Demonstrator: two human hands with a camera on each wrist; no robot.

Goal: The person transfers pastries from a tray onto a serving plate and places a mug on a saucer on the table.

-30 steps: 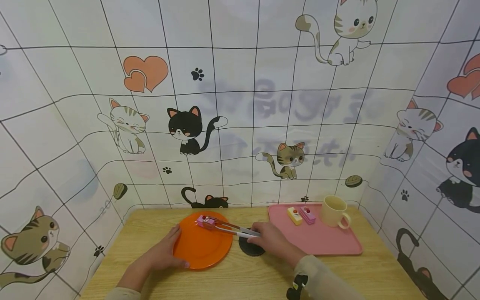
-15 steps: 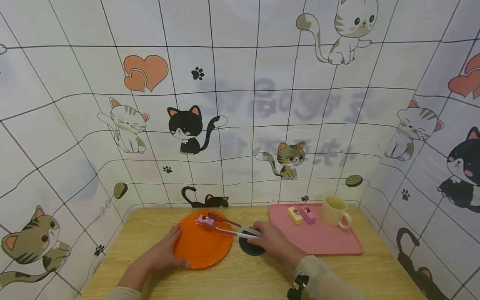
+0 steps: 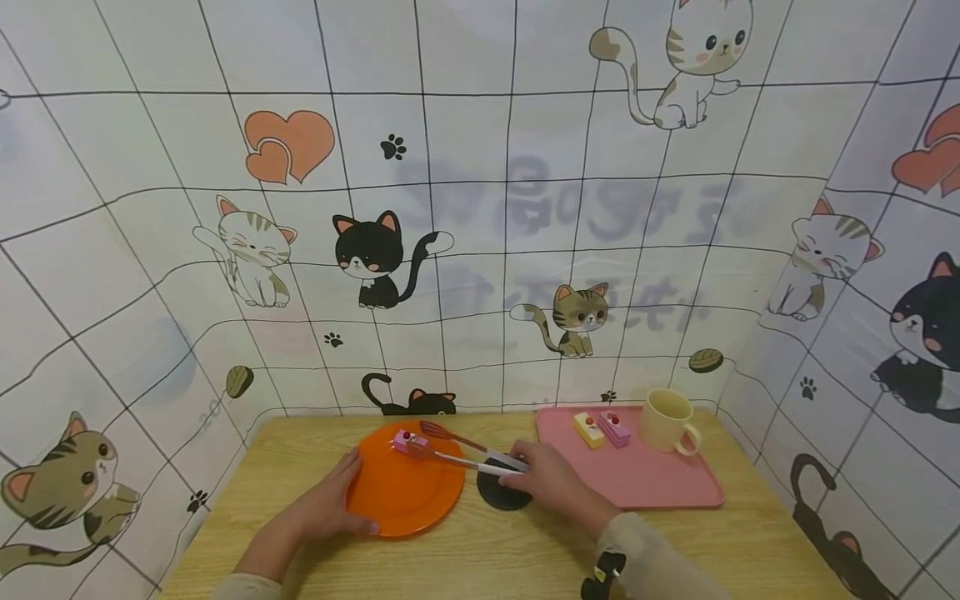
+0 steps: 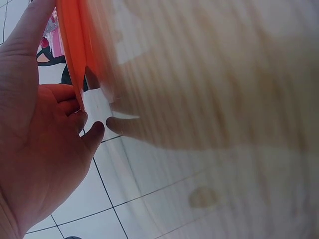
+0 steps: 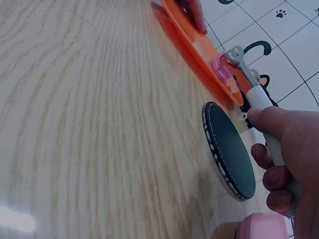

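While my left hand (image 3: 326, 504) rests with its fingers spread, touching the left rim of the orange plate (image 3: 405, 508), my right hand (image 3: 558, 483) has its fingers curled round the white handles of the tongs (image 3: 491, 469). The tongs' two arms stand apart, one tip right at the pink cake slice (image 3: 403, 440), which lies on the plate's far left part; whether they touch, I cannot tell. A black coaster (image 3: 502, 495) sits on the table (image 3: 420, 575) under the handles.
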